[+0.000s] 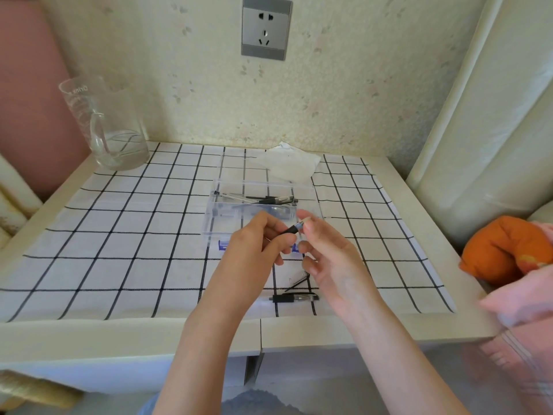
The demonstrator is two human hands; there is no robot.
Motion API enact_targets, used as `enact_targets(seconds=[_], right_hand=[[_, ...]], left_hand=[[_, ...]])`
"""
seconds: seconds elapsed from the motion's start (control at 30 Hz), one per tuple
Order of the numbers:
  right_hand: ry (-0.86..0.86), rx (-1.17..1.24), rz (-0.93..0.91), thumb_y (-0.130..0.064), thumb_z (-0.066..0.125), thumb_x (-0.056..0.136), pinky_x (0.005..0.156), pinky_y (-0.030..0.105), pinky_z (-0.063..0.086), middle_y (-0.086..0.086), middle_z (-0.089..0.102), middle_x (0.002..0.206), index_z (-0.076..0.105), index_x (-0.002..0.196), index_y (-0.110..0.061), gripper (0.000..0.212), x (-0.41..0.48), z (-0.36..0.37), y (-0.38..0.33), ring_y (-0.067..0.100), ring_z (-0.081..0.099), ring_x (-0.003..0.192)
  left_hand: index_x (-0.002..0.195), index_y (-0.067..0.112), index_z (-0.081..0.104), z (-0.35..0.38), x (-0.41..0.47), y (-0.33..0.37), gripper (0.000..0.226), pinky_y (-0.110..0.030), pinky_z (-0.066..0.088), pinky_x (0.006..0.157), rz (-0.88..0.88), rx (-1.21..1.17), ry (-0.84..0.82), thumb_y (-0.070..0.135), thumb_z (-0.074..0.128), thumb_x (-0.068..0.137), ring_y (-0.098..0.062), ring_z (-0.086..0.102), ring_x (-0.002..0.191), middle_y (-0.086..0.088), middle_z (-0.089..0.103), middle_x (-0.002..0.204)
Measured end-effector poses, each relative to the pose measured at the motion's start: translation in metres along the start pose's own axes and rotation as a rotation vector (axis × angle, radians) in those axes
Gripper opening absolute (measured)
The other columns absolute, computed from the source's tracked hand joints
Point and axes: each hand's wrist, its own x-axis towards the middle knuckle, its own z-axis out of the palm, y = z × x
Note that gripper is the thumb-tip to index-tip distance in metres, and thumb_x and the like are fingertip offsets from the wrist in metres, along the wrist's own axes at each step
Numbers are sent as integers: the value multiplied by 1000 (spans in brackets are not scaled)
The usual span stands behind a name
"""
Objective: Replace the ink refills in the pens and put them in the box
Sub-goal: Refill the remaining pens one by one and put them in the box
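Observation:
My left hand (259, 241) grips a black pen barrel (291, 229) just in front of the clear plastic box (215, 217). My right hand (326, 250) pinches the barrel's tip end with thumb and forefinger. Inside the box lie a few pens (269, 200). On the checked cloth below my hands lie another pen part (294, 298) and a thin dark refill (299, 280). A blue-printed label (223, 245) shows under the box, partly hidden by my left hand.
A glass jug (104, 127) stands at the table's back left. A crumpled white tissue (288, 164) lies behind the box. An orange stuffed cloth thing (505, 250) and pink fabric (532, 295) sit at the right edge. A wall socket (266, 26) is above.

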Motion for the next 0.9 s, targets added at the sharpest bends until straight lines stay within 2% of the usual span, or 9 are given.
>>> enact_targets(seconds=[0.13, 0.2, 0.3, 0.37, 0.47, 0.53, 0.63, 0.8, 0.9], right_hand=[[21, 41, 27, -30, 73, 70, 47, 18, 32, 0, 54, 73, 71, 78, -19, 14, 1, 2, 1, 12, 47, 67], [15, 66, 15, -26, 71, 72, 46, 17, 32, 0, 55, 73, 73, 83, -17, 14, 1, 2, 2, 11, 47, 67], [-18, 46, 15, -30, 74, 72, 49, 19, 32, -4, 60, 80, 74, 97, -18, 28, 0, 4, 1, 10, 50, 70], [-16, 36, 39, -37, 78, 65, 52, 21, 31, -5, 61, 78, 72, 92, -18, 33, 0, 5, 0, 11, 52, 70], [11, 44, 47, -31, 78, 67, 50, 20, 32, -1, 58, 71, 70, 83, -16, 23, 2, 5, 0, 14, 51, 69], [-3, 68, 29, -25, 71, 73, 49, 18, 33, -2, 58, 75, 72, 88, -15, 19, 2, 4, 0, 13, 50, 69], [-47, 56, 28, -29, 68, 74, 53, 21, 31, -6, 61, 82, 71, 102, -16, 31, 0, 5, -2, 13, 52, 73], [-18, 42, 69, -30, 72, 71, 53, 22, 31, 2, 58, 74, 67, 83, -15, 19, 1, 5, 2, 16, 52, 72], [-30, 89, 51, -23, 68, 75, 47, 18, 32, 0, 58, 77, 71, 91, -13, 19, 1, 3, 1, 13, 50, 72]], left_hand=[[88, 17, 56, 0, 0, 0, 3, -6, 41, 54, -1, 5, -6, 19, 59, 89, 2, 52, 54, 4, 63, 71], [89, 16, 57, -1, 0, -1, 4, -5, 40, 53, -7, -1, -1, 18, 59, 89, 2, 52, 53, 5, 63, 70], [90, 13, 57, -3, 0, -1, 5, -5, 40, 53, -4, 0, 7, 18, 58, 90, 1, 52, 54, 3, 63, 71], [91, 13, 57, -3, 0, 0, 5, -5, 40, 53, -2, 2, -2, 18, 58, 89, 2, 53, 55, 3, 64, 72], [91, 13, 57, -3, 0, -1, 6, -5, 40, 53, -6, 2, -12, 19, 59, 89, 2, 52, 54, 3, 64, 71], [91, 13, 57, -3, -1, 0, 5, -5, 40, 53, -10, -2, -11, 18, 58, 90, 1, 52, 53, 3, 63, 70], [90, 13, 57, -3, 0, 0, 5, -5, 40, 53, -10, -2, -2, 18, 58, 90, 1, 52, 54, 3, 64, 71], [90, 14, 57, -3, 0, 0, 5, -5, 40, 53, -12, -1, -14, 19, 59, 89, 2, 52, 54, 3, 64, 71], [90, 13, 57, -3, -1, 1, 4, -5, 39, 52, -17, -9, -7, 17, 58, 90, 1, 52, 53, 3, 63, 70]])
